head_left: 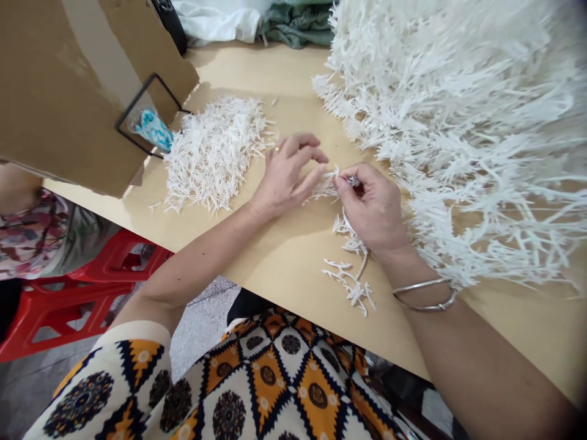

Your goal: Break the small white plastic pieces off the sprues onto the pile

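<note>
My left hand (287, 174) and my right hand (373, 211) meet over the tan table (284, 256), both pinching a white branched plastic sprig (326, 183). My right hand also grips a longer white plastic branch (353, 269) that trails down from the palm toward the table's near edge. The left fingers curl around the sprig's left end; a ring shows on one finger. A metal bangle (424, 296) circles my right wrist.
A small heap of white plastic pieces (213, 153) lies to the left. A huge pile of white branches (463, 128) fills the right. A cardboard box (68, 85) with a black wire holder stands at left. Red stools (87, 287) and another person's patterned clothing (27, 232) are lower left.
</note>
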Available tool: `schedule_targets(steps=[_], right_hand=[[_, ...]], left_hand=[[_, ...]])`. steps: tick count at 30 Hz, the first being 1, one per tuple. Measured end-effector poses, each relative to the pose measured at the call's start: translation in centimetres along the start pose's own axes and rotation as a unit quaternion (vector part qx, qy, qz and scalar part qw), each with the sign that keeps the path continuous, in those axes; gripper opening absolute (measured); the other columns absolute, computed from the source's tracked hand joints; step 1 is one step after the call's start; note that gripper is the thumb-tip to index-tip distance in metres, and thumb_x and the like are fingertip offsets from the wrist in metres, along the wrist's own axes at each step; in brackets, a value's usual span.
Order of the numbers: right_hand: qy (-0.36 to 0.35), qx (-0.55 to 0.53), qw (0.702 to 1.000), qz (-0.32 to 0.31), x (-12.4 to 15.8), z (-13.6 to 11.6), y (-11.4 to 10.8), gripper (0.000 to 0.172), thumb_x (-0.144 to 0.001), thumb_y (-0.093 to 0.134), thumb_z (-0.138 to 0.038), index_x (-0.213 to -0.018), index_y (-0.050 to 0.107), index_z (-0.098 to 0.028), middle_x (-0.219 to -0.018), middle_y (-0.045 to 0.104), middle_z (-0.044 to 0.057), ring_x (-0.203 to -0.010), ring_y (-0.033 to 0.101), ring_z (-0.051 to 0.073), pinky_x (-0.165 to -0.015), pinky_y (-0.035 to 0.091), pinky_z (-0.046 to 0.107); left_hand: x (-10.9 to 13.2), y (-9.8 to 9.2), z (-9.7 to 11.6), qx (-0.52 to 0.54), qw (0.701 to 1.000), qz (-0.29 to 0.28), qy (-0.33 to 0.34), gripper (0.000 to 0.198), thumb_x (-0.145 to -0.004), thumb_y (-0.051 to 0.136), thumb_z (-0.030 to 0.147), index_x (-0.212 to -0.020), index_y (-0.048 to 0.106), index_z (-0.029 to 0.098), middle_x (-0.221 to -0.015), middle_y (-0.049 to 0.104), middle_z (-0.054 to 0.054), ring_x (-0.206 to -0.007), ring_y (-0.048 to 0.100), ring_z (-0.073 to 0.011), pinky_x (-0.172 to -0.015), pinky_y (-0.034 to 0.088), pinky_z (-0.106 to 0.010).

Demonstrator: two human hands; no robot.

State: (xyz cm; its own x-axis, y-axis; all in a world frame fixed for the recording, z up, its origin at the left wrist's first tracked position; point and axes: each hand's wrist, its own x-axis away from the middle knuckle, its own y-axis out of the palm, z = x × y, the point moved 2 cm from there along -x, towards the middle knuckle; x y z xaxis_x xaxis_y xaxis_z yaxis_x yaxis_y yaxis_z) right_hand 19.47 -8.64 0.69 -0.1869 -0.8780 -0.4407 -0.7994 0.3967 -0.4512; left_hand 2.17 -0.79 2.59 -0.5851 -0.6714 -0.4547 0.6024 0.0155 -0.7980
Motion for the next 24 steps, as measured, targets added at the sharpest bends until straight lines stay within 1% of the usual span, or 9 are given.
schedule_targets(steps=[2, 5, 8, 11, 15, 17, 19, 22, 24], right_hand=[[-0.007, 0.003, 1.0, 0.008, 0.0, 0.0, 0.0, 0.009, -0.092, 0.063, -0.025, -0.083, 0.062, -0.026, -0.078, 0.064, 0.003, -0.067, 0.057, 0.018, -0.067, 0.049, 0.037], [-0.007, 0.004, 1.0, 0.01, 0.1, 0.1, 0.1, 0.009, -0.092, 0.063, -0.025, -0.084, 0.062, -0.025, -0.079, 0.065, 0.003, -0.069, 0.059, 0.019, -0.067, 0.049, 0.036], [-0.012, 0.015, 1.0, -0.007, 0.0, 0.2, 0.2, 0.009, -0.093, 0.062, -0.026, -0.084, 0.061, -0.025, -0.076, 0.062, 0.002, -0.07, 0.059, 0.019, -0.068, 0.049, 0.036], [-0.027, 0.035, 0.998, -0.033, 0.1, -0.1, 0.2, 0.01, -0.094, 0.06, -0.026, -0.084, 0.058, -0.025, -0.076, 0.061, 0.002, -0.073, 0.058, 0.019, -0.071, 0.047, 0.036], [-0.03, 0.023, 0.996, -0.075, 0.6, -0.8, 0.3, 0.008, -0.095, 0.058, -0.026, -0.087, 0.058, -0.024, -0.08, 0.061, 0.001, -0.073, 0.056, 0.018, -0.073, 0.046, 0.036], [-0.016, 0.012, 0.998, -0.065, 0.8, -1.0, 0.4, 0.008, -0.095, 0.058, -0.027, -0.087, 0.058, -0.024, -0.079, 0.06, 0.001, -0.07, 0.054, 0.016, -0.071, 0.046, 0.035], [0.004, 0.001, 0.999, -0.034, 0.8, -0.9, 0.4, 0.009, -0.094, 0.059, -0.027, -0.086, 0.058, -0.024, -0.077, 0.058, 0.0, -0.067, 0.052, 0.015, -0.067, 0.045, 0.033], [0.021, -0.005, 1.0, 0.018, 0.5, -0.5, 0.2, 0.01, -0.094, 0.06, -0.028, -0.085, 0.058, -0.023, -0.077, 0.059, 0.0, -0.067, 0.053, 0.014, -0.066, 0.047, 0.032], [0.024, -0.003, 0.999, 0.048, 0.3, -0.2, 0.0, 0.009, -0.093, 0.061, -0.027, -0.085, 0.06, -0.023, -0.08, 0.061, 0.0, -0.071, 0.056, 0.015, -0.07, 0.049, 0.032]], left_hand=[[0.2, 0.1, 1.0, 0.009, 0.999, -0.031, 0.019, 0.03, -0.107, 0.049, 0.048, -0.111, 0.066, 0.024, -0.132, 0.066, -0.007, -0.127, 0.059, -0.0229, -0.112, 0.035, -0.043], [0.4, 0.3, 1.4, 0.007, 0.999, -0.05, 0.017, 0.025, -0.108, 0.049, 0.043, -0.105, 0.065, 0.023, -0.122, 0.07, -0.005, -0.119, 0.061, -0.0209, -0.105, 0.033, -0.041], [0.4, 0.6, 1.5, -0.011, 0.999, -0.049, 0.005, 0.019, -0.107, 0.05, 0.034, -0.101, 0.062, 0.022, -0.112, 0.072, -0.003, -0.111, 0.063, -0.0191, -0.1, 0.033, -0.04], [0.2, 1.1, 1.0, -0.051, 0.998, -0.036, -0.023, 0.018, -0.106, 0.049, 0.032, -0.097, 0.061, 0.022, -0.107, 0.071, -0.002, -0.106, 0.063, -0.0204, -0.101, 0.032, -0.042], [-0.5, 0.5, -2.3, -0.08, 0.984, 0.034, -0.153, 0.019, -0.105, 0.046, 0.031, -0.095, 0.06, 0.022, -0.11, 0.068, -0.007, -0.108, 0.063, -0.0258, -0.104, 0.034, -0.048], [-0.7, -0.2, -4.5, -0.072, 0.969, 0.082, -0.224, 0.015, -0.103, 0.049, 0.034, -0.097, 0.06, 0.025, -0.111, 0.067, -0.008, -0.112, 0.062, -0.0278, -0.104, 0.037, -0.05], [-0.7, -0.8, -5.9, -0.072, 0.956, 0.113, -0.261, 0.009, -0.099, 0.057, 0.032, -0.105, 0.061, 0.028, -0.124, 0.064, -0.01, -0.117, 0.061, -0.0287, -0.105, 0.04, -0.052], [-0.6, -1.0, -5.8, -0.062, 0.96, 0.144, -0.232, 0.038, -0.094, 0.064, 0.034, -0.13, 0.056, 0.027, -0.148, 0.05, -0.015, -0.135, 0.052, -0.0345, -0.108, 0.043, -0.055], [-0.4, -0.7, -4.5, -0.042, 0.976, 0.136, -0.165, 0.04, -0.098, 0.06, 0.04, -0.134, 0.055, 0.025, -0.152, 0.047, -0.016, -0.139, 0.049, -0.0346, -0.111, 0.043, -0.054]])
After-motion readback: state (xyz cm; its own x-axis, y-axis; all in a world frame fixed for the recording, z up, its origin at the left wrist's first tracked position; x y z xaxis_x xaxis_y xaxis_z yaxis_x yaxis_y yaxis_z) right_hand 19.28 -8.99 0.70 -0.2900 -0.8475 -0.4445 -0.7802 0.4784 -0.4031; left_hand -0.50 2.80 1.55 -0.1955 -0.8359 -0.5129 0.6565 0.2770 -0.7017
